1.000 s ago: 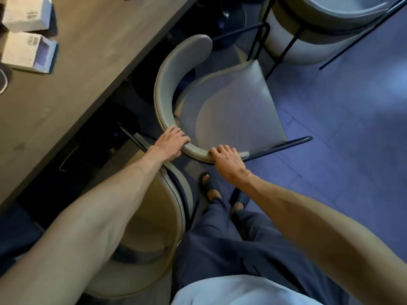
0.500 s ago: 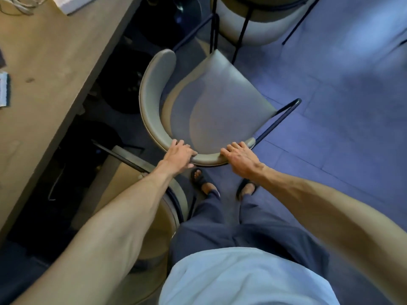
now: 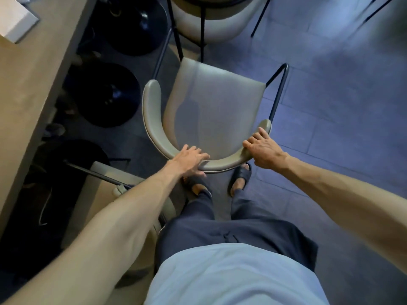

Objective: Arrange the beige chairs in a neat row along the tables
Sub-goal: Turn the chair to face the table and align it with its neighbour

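Our right grip (image 3: pixel 262 150) is curled tight around the curved backrest of the beige chair (image 3: pixel 211 106) near its right tip; our left grip (image 3: pixel 189 160) lies flat and loose on the rail at 7 o'clock, fingers spread; the chair legs are mostly hidden under the seat; the seat points toward 12 o'clock, long axis running away from us; smooth grey-beige padding, black frame; the bench (image 3: pixel 33 89) runs along at 9 o'clock; a second chair (image 3: pixel 209 23) at 12 is cut off.

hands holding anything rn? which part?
Both on the beige chair, at its curved backrest. Right hand is wrapped around the right end; left hand lies flat over the middle, more a press than a grip.
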